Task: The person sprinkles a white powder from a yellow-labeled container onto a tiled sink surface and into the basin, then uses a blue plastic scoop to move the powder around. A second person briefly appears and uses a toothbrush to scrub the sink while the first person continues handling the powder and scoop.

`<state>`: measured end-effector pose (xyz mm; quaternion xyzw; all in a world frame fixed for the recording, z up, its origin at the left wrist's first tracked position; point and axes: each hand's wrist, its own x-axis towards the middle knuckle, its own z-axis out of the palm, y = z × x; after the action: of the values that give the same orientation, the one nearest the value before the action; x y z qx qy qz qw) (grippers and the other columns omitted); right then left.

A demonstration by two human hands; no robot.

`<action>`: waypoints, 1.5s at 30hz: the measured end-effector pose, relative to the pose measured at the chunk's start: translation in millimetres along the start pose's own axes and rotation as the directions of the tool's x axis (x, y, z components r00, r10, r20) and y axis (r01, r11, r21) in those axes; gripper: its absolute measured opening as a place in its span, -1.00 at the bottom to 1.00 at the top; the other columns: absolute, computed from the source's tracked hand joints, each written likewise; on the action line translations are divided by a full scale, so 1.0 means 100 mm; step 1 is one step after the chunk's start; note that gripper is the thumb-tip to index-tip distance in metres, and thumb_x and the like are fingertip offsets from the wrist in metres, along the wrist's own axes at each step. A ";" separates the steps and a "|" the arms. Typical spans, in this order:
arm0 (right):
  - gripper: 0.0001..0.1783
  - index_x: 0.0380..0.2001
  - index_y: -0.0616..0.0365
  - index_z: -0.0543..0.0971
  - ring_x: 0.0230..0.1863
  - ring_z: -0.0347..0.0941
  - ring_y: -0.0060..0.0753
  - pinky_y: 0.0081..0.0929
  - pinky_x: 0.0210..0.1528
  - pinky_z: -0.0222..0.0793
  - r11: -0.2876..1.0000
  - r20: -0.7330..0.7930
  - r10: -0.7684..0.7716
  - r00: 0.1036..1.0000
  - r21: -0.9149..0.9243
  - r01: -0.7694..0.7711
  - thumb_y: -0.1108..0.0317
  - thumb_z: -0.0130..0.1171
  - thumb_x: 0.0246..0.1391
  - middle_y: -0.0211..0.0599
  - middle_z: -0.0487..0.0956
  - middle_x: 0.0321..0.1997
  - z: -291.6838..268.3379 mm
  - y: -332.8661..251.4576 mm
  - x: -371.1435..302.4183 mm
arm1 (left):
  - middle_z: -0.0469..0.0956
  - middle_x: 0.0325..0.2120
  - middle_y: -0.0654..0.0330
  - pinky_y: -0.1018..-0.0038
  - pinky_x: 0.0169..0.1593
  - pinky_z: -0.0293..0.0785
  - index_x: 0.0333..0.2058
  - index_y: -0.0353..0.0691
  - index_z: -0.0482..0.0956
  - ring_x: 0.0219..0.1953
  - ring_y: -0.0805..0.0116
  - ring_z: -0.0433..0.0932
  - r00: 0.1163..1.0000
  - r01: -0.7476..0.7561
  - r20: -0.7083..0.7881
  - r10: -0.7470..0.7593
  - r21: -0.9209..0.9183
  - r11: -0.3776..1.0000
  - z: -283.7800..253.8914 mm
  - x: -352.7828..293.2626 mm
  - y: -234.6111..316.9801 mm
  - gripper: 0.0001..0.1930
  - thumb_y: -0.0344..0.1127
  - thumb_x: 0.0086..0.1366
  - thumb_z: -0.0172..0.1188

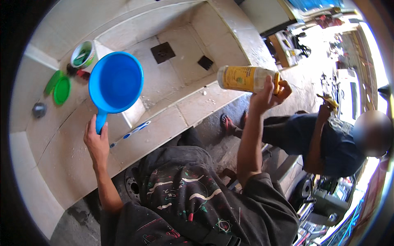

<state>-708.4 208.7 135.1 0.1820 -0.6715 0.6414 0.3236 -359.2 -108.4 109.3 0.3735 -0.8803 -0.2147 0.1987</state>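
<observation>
My left hand (96, 137) is closed round the handle of a blue plastic dipper (117, 82), held over the tiled ledge (164, 125) of a basin. Its round bowl faces up toward me; whether liquid lies in it I cannot tell. Out to the right, my right hand (269, 96) grips a clear bottle (240, 78) with a yellow label and a yellow cap. The bottle lies almost level, its base pointing left over the basin's edge and its cap by my fingers. Below the dipper, a blue and white toothbrush (136, 129) rests on the ledge.
Beyond the ledge is a tiled basin (180, 47) with a dark square drain (163, 52). At left stand a white tub (83, 54), a green round lid (62, 90) and a grey ball-shaped thing (39, 110). A person (328, 141) in dark clothes stands close on the right.
</observation>
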 end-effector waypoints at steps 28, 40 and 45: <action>-0.57 -0.22 0.21 0.33 -0.15 0.37 -0.37 -0.43 -0.10 0.38 0.941 -0.200 -0.332 0.922 -0.013 0.337 0.46 0.30 -0.17 -0.19 0.40 -0.15 -0.28 0.52 1.00 | 0.46 -0.30 -0.11 0.19 -0.18 0.34 -0.09 -0.37 0.43 -0.24 -0.09 0.45 0.993 -0.040 0.116 0.039 0.008 0.999 0.55 0.26 0.91 -0.67 -0.37 0.17 0.15; -0.55 -0.20 0.21 0.28 -0.14 0.37 -0.17 -0.18 -0.02 0.40 0.923 -0.283 -0.285 0.916 -0.338 0.183 0.31 0.24 -0.11 -0.11 0.38 -0.20 -0.99 0.95 1.47 | 0.48 -0.32 -0.15 0.16 -0.18 0.36 -0.14 -0.38 0.46 -0.22 -0.14 0.46 0.991 0.045 0.124 -0.051 0.051 0.998 0.91 0.16 1.25 -0.70 -0.41 0.14 0.15; -0.48 -0.23 0.23 0.36 -0.22 0.36 -0.28 -0.37 -0.14 0.39 0.895 -0.214 -0.350 0.912 -0.365 0.258 0.21 0.36 -0.19 -0.21 0.37 -0.25 -0.82 1.08 1.80 | 0.48 -0.36 -0.15 0.15 -0.21 0.35 -0.22 -0.37 0.47 -0.25 -0.17 0.44 0.985 0.038 0.160 -0.066 0.169 0.985 1.13 0.46 1.24 -0.77 -0.44 0.13 0.14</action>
<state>-893.4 331.6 172.2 0.1386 -0.6803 0.4801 0.5361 -517.3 -38.3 89.8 0.3925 -0.8984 -0.1762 0.0879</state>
